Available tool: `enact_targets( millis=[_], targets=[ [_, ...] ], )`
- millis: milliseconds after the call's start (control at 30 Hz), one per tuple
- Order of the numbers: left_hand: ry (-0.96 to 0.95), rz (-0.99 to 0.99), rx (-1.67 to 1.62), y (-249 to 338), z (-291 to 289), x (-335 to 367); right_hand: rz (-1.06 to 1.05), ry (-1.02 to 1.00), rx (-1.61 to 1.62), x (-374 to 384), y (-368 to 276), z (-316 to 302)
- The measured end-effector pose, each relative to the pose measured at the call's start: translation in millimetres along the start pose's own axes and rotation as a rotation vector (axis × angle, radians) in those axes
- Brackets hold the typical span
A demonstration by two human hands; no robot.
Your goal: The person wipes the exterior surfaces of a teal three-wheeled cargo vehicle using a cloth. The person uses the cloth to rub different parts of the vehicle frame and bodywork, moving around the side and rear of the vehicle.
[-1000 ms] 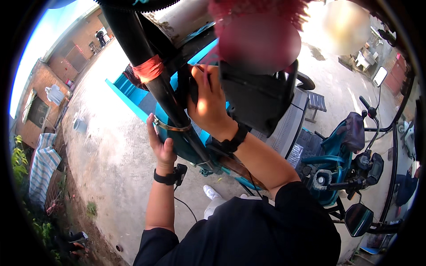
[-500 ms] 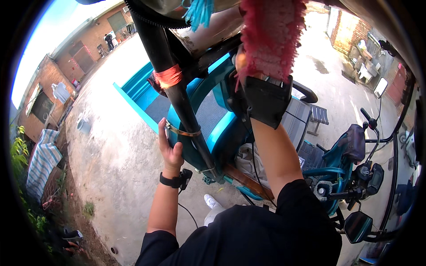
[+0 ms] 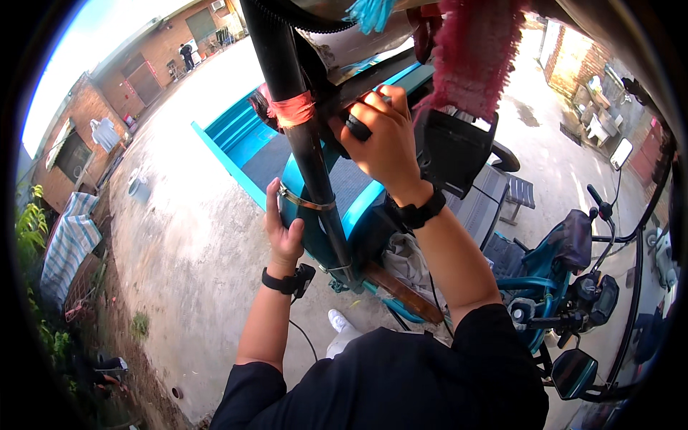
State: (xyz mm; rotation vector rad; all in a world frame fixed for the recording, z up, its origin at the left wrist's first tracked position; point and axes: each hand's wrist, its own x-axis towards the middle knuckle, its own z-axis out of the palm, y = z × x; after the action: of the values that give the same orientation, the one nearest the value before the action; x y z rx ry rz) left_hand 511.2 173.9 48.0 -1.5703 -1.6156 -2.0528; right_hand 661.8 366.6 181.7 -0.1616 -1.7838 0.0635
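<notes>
My left hand (image 3: 285, 233) rests against the teal curved frame (image 3: 292, 188), index finger raised and thumb apart. A metal hose clamp (image 3: 307, 203) circles the frame and the black pole (image 3: 309, 161) right beside that hand. Higher up, my right hand (image 3: 387, 140) is closed, with a black rounded part (image 3: 358, 127) between thumb and fingers. Its fingertips lie close to the black crossbar (image 3: 365, 82), so part of the grip is hidden. Red-orange tape (image 3: 288, 110) wraps the pole to the left of this hand. A black wrist strap (image 3: 419, 211) sits on each wrist.
The blue cargo bed (image 3: 233, 150) of a three-wheeler lies beyond the pole. A pink fringed strip (image 3: 476, 57) hangs at the top, above a black box (image 3: 455, 150). Handlebars (image 3: 566, 315) and a mirror (image 3: 575, 373) stand at right. A distant person (image 3: 188, 56) stands far left.
My right hand has come out from behind the pink strip and black box, moving left to the black crossbar. My left hand stays by the hose clamp. The view has shifted slightly.
</notes>
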Motion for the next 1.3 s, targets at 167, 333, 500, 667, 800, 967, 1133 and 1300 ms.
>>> enact_targets(
  millis=[167,333,500,667,800,967,1133,1300],
  targets=[
    [-0.025,0.029,-0.036,5.0,2.2,5.3,0.014,0.112,0.123,-1.8,-16.9,3.2],
    [0.03,0.114,0.307,39.6,4.6,8.6,0.149,0.008,0.293,-15.0,-23.8,-18.5],
    [0.092,0.384,0.445,107.6,28.0,11.5,0.103,0.175,0.395,-32.2,-76.7,-53.9],
    [-0.081,0.508,0.4,144.3,40.6,22.9,0.035,0.303,0.562,-16.4,-108.9,-59.0],
    [-0.023,0.471,0.375,156.8,41.9,18.7,0.198,0.35,0.599,-12.1,-115.1,-55.2],
    [0.073,0.496,0.458,163.6,34.5,31.9,0.432,0.387,0.75,-16.4,-117.2,-42.5],
    [0.052,0.156,0.28,184.8,18.5,46.5,0.322,0.21,0.637,-15.6,-104.3,-43.6],
    [0.216,0.186,0.199,174.2,20.8,79.7,0.377,0.183,0.519,-2.7,-84.5,-25.2]
  ],
)
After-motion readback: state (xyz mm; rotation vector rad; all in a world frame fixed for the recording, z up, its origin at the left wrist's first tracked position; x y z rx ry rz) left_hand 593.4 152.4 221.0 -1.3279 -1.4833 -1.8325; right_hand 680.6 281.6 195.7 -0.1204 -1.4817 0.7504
